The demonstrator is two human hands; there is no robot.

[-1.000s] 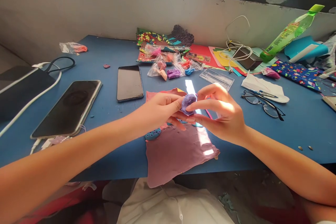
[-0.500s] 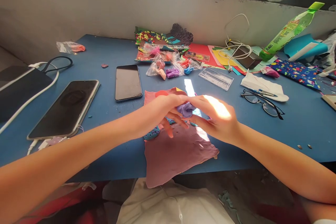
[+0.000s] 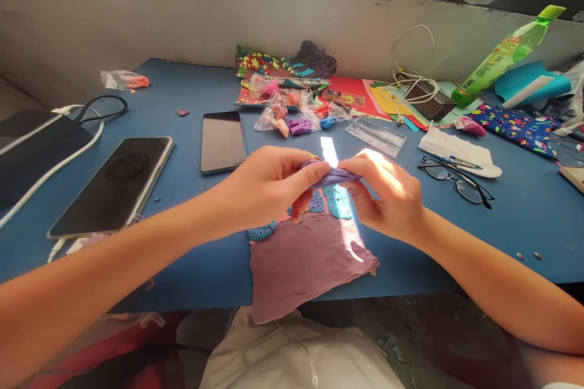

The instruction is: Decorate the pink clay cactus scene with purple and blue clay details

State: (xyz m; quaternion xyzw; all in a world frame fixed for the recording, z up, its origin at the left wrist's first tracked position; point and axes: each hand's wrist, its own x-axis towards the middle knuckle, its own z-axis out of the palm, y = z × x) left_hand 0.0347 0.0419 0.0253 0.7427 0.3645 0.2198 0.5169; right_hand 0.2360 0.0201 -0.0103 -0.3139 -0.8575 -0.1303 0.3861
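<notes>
Between my two hands stretches a lump of purple modelling clay (image 3: 335,177), long and flattened. My left hand (image 3: 285,179) pinches its left end with thumb and fingers. At the other end, my right hand (image 3: 385,191) grips it between thumb and forefinger, in a patch of sunlight. Below the hands lies a clay sheet (image 3: 305,267), mauve in its near part, overhanging the table's front edge. Blue dotted clay pieces (image 3: 338,202) sit across its middle. The far part of the sheet is mostly hidden behind my hands.
Two phones (image 3: 222,141) (image 3: 114,185) lie at left. Bagged clay (image 3: 301,124) and a clear stencil ruler (image 3: 376,137) lie beyond my hands. Eyeglasses (image 3: 456,179), a tissue (image 3: 458,149) and a leaning green bottle (image 3: 506,61) are on the right. Coloured papers (image 3: 351,88) lie at the back.
The purple clay has gone from a bunched lump to a longer strip. My left hand has turned and now pinches one end; the blue dotted pieces show more.
</notes>
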